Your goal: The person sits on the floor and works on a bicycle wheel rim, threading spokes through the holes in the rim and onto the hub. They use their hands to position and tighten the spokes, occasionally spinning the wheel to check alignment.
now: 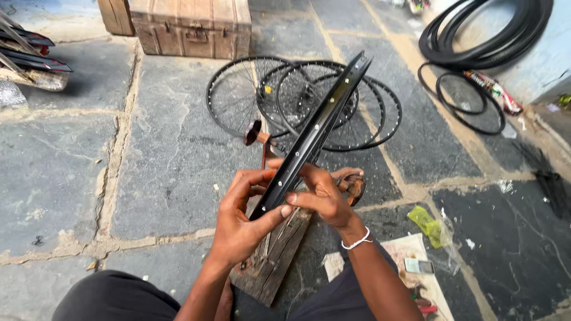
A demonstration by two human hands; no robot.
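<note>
I hold a black bicycle wheel rim edge-on, its near end low between my hands and its far end rising up and away. My left hand wraps the rim's near end from the left, thumb pressed on its edge. My right hand, with a white band at the wrist, pinches the rim from the right, fingertips on its inner face with the spoke holes. Under my hands stands a rusty metal stand fixed on a worn wooden board.
Several spoked black wheels lie on the stone floor beyond the rim. Black tyres lean at the far right wall. A wooden chest stands at the back. A yellow-green plastic bag and a cloth with small items lie at right.
</note>
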